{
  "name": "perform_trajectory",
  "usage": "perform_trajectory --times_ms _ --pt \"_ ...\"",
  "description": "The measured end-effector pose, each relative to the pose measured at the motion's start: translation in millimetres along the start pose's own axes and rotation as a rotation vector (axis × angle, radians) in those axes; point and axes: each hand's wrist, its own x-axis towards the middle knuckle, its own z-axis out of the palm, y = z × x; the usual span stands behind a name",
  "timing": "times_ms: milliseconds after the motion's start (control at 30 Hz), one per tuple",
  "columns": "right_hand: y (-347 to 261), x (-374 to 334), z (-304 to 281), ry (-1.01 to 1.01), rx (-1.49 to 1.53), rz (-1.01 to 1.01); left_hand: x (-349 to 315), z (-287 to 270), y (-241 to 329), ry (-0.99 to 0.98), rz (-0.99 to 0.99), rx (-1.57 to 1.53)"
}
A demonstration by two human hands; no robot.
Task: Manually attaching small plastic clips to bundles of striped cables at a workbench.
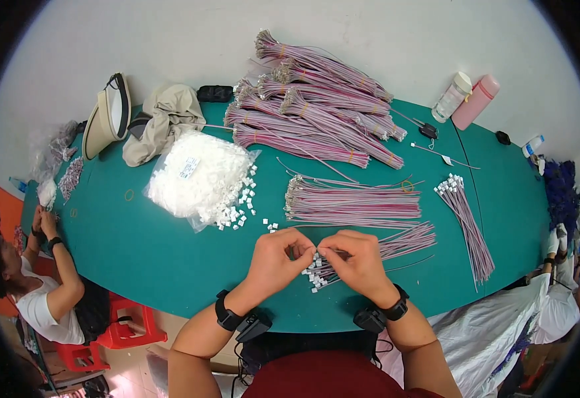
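My left hand (278, 260) and my right hand (357, 263) meet tip to tip near the front edge, each closed in a pinch. Whatever lies between the fingertips is too small to make out. Under and beside them is a group of wires with white connectors (316, 281), partly hidden by my right hand; its wire ends (406, 241) stick out to the right. Just beyond lies a loose bundle of pinkish-grey wires (356, 201). Several loose white connector housings (238, 215) have spilled beside a clear bag of white housings (200, 174) to the left.
Tied wire bundles (316, 109) are heaped against the wall. Another connector-ended bundle (467, 232) lies on the right of the green table (227, 292). Bottles (475, 103), keys (428, 130), a visor (107, 118) and a cloth hat (167, 123) stand or lie farther back. A co-worker (51, 292) sits at far left.
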Motion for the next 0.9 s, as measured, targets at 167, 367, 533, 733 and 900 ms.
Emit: perform_trajectory --times_ms 167,367,533,733,900 --pt "9.5 0.3 4.5 0.06 -0.239 -0.255 2.9 -7.4 2.5 -0.005 0.01 0.088" --pt "10.8 4.5 -11.3 0.13 -0.113 -0.096 13.2 -35.7 -1.7 0.147 0.021 0.21" --pt "10.0 4.3 -7.4 0.088 -0.111 -0.005 13.2 -33.6 -11.2 0.07 0.156 0.479" --pt "6.1 3.4 -2.7 0.074 0.067 0.049 13.4 -24.0 -14.1 0.028 0.215 0.512" --pt "5.3 2.6 -3.2 0.113 0.11 -0.027 9.9 -21.4 -7.9 -0.046 -0.08 -0.156"
